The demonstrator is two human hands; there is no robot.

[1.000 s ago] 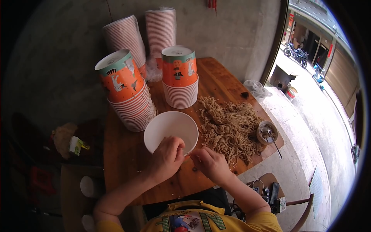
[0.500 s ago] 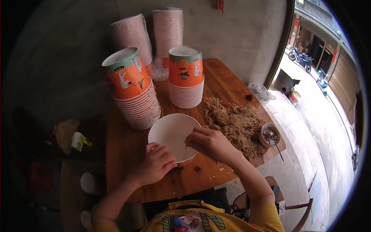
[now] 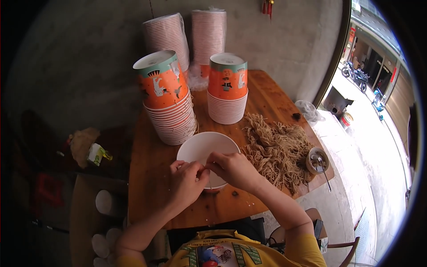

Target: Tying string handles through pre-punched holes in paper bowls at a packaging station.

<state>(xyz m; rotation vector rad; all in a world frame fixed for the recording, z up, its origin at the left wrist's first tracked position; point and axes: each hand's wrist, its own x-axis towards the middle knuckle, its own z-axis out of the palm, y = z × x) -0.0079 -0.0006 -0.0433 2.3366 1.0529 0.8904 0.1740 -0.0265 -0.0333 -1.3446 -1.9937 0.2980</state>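
Observation:
A white paper bucket (image 3: 209, 141) stands mouth up on the table in front of me. Over its near rim my left hand (image 3: 189, 180) and my right hand (image 3: 233, 170) meet, fingertips touching. The right fingers pinch what looks like a thin cord (image 3: 211, 181), whose short end shows below them against the bucket. My left thumb and fingers are closed by the rim; what they hold is hidden. Right of the bucket lies a heap of tan cords (image 3: 278, 153), tangled and loose.
Upturned stacks of orange and green paper buckets (image 3: 162, 86) (image 3: 227, 82) stand behind. Taller wrapped stacks (image 3: 165, 38) rise by the wall. A small bowl with a spoon (image 3: 317, 160) sits at the wooden table's (image 3: 151, 187) right edge. A box of white cups (image 3: 84, 204) is at lower left.
My hands have come together at the bucket's near rim, the right moving left to meet the left. The whole view has shifted slightly, so the table things appear farther right.

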